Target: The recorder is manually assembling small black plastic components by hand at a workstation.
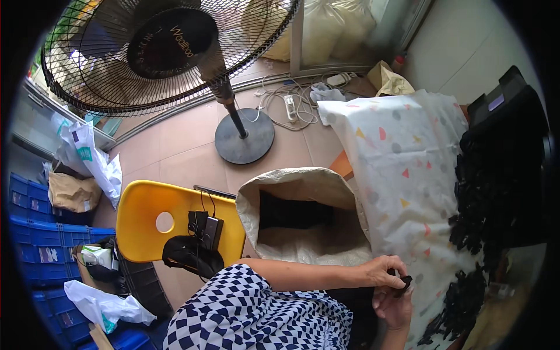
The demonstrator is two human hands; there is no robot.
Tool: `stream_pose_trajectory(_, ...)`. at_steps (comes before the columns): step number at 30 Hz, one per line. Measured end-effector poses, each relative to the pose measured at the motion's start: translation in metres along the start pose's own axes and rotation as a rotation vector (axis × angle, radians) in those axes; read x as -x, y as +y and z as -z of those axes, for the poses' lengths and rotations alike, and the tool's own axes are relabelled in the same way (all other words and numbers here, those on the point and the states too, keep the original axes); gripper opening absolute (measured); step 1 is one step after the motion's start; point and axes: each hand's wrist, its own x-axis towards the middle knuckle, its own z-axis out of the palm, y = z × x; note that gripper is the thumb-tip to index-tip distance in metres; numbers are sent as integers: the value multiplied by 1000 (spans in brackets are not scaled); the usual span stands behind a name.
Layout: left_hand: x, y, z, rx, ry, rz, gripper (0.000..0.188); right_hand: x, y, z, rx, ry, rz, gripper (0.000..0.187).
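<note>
My left hand [382, 272] reaches across from the left, its fingers pinched on a small black piece [404, 283]. Just below it, my right hand [394, 307] has curled fingers that meet the same piece from underneath. The piece is too small to tell its kind. Both hands are above the near left edge of a table covered with a white cloth [402, 175] patterned with coloured triangles and dots. Many small black pieces [458, 306] lie heaped along the cloth's right side. Left of the hands, a large woven sack [303, 254] stands with its mouth wide, dark inside.
A yellow chair [143, 201] holds a black bag [189, 256] and a cabled device. Beyond it stands a fan on a round base [245, 137], near a power strip [290, 108] with tangled cables. Blue crates [35, 233] are stacked at left; a black bin [507, 116] is at far right.
</note>
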Motion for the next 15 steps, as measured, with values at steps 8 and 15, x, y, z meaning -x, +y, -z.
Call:
stream_pose_trajectory(8,23,11,27,498,12,353,29,-30,21,-26,90,113,122,51)
stream_pose_trajectory(15,37,12,34,239,169,160,33,-43,17,-52,279,136,152,49)
